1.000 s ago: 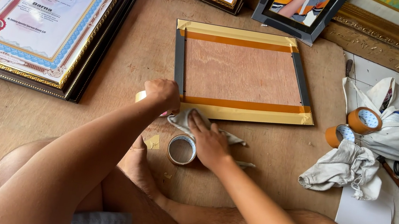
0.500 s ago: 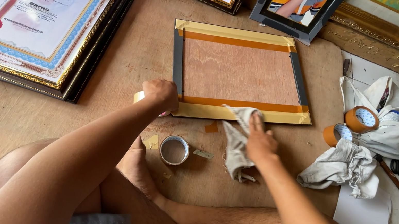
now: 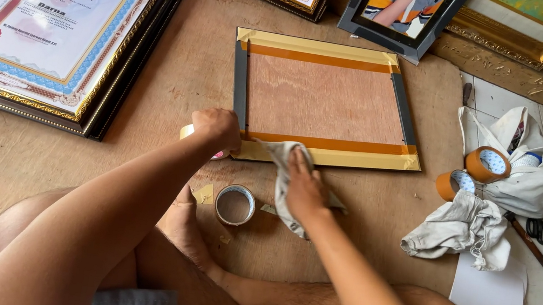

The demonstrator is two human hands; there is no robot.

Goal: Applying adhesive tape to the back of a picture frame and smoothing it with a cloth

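Observation:
A picture frame (image 3: 325, 100) lies face down on the wooden board, its plywood back edged with orange and yellow tape. My left hand (image 3: 216, 129) is closed on a roll of yellow tape at the frame's near left corner. My right hand (image 3: 304, 184) presses a grey cloth (image 3: 283, 168) against the taped near edge of the frame. A small tape roll (image 3: 235, 205) lies on the board in front of my crossed legs.
Stacked framed certificates (image 3: 49, 22) lie at the left. More frames (image 3: 405, 8) lean at the back. To the right are a white bag (image 3: 530, 178), two brown tape rolls (image 3: 485, 165), a crumpled cloth (image 3: 462, 229), scissors (image 3: 539, 229) and a white sheet (image 3: 487, 303).
My right hand lifted the cloth from the board near the small roll and carried it up onto the frame's near edge. The left hand stayed at the corner.

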